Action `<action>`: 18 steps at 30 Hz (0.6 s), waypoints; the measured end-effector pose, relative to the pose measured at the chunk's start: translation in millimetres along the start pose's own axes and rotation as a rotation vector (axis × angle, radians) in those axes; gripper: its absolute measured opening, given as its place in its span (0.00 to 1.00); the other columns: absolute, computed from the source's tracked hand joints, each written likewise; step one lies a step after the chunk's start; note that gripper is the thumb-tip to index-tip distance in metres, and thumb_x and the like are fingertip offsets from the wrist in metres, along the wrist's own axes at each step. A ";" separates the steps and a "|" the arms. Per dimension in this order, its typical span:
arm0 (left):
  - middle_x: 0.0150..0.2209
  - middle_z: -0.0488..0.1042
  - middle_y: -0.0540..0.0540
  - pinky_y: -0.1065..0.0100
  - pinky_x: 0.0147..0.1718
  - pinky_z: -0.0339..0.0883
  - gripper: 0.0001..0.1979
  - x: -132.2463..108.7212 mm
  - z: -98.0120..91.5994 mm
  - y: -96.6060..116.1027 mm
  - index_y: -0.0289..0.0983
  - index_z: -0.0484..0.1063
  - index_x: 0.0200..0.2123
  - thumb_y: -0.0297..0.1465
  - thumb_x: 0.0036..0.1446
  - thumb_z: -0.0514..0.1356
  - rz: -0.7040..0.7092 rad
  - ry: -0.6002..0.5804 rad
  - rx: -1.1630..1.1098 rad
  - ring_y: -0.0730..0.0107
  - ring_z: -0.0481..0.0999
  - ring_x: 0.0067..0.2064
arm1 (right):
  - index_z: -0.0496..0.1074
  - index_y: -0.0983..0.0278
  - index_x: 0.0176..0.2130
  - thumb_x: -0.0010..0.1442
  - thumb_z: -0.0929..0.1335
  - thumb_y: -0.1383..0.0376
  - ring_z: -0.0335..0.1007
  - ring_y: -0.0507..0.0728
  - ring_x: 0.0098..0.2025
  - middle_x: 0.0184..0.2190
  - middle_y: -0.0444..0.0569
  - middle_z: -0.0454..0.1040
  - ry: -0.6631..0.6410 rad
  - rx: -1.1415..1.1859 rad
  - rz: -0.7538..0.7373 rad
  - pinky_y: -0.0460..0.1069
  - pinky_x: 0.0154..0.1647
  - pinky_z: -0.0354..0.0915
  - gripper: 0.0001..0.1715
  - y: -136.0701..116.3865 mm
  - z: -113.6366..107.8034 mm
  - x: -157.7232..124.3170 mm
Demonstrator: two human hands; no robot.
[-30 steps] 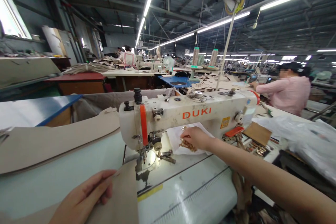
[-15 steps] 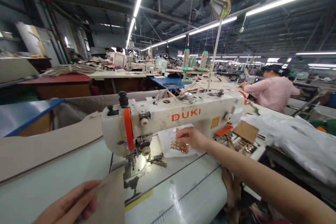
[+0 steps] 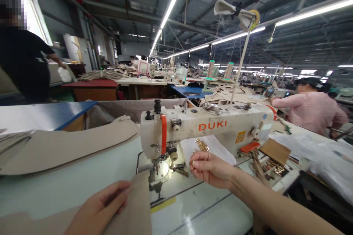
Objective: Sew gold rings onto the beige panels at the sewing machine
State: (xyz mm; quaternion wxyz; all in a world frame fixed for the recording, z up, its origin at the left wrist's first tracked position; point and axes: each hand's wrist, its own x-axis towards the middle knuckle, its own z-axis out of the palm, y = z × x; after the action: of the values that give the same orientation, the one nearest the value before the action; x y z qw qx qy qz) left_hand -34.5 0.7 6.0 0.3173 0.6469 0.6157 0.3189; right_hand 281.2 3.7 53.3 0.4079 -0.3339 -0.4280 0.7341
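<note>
My left hand (image 3: pixel 106 203) is closed on the edge of a beige fabric piece (image 3: pixel 138 205), in front of the sewing machine (image 3: pixel 187 126). Between the thumb and fingers of my right hand (image 3: pixel 208 169) is a small gold metal fitting (image 3: pixel 193 163), mostly hidden by the fingertips. A pile of similar gold fittings (image 3: pixel 202 145) rests on a white sheet (image 3: pixel 220 146) under the machine's arm, just behind that hand. The lit needle plate (image 3: pixel 162 170) lies between my two hands, with small dark metal tools (image 3: pixel 180 170) beside it.
A large beige panel (image 3: pixel 71 143) lies on the table at left. To the right are a tray of small hardware (image 3: pixel 275 169), a brown board (image 3: pixel 275 150) and clear plastic sheeting (image 3: pixel 328 154). One person in pink (image 3: pixel 314 106) sits at right; another in black (image 3: pixel 24 58) stands at far left.
My right hand has come away from the gold pile toward me, with one fitting pinched in it. My left hand still grips the fabric. A person in black has appeared at far left.
</note>
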 end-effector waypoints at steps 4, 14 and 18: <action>0.30 0.78 0.50 0.67 0.37 0.67 0.18 -16.4 -3.5 22.7 0.41 0.76 0.32 0.47 0.50 0.54 0.057 -0.060 0.060 0.60 0.76 0.34 | 0.72 0.68 0.27 0.38 0.78 0.63 0.73 0.48 0.28 0.28 0.45 0.77 -0.031 -0.005 0.042 0.43 0.33 0.66 0.17 19.8 28.6 5.2; 0.32 0.79 0.51 0.74 0.36 0.67 0.12 -38.2 4.3 24.0 0.41 0.76 0.34 0.34 0.58 0.53 0.497 0.035 0.207 0.71 0.76 0.33 | 0.71 0.66 0.28 0.40 0.75 0.64 0.69 0.48 0.20 0.19 0.40 0.73 0.064 -0.241 0.141 0.44 0.26 0.66 0.14 71.4 76.3 51.9; 0.34 0.79 0.52 0.75 0.37 0.66 0.11 -35.9 8.7 17.7 0.42 0.76 0.36 0.30 0.59 0.52 0.544 0.019 0.229 0.72 0.77 0.35 | 0.72 0.67 0.28 0.39 0.75 0.60 0.72 0.49 0.23 0.21 0.43 0.75 0.065 -0.228 0.164 0.45 0.29 0.67 0.17 72.8 81.1 54.5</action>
State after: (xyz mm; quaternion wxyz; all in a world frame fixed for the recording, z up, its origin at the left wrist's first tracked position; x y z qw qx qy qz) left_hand -18.4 -36.0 14.2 0.1394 0.8169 0.4545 0.3266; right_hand 166.1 1.1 13.3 0.3195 -0.4354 -0.4668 0.7004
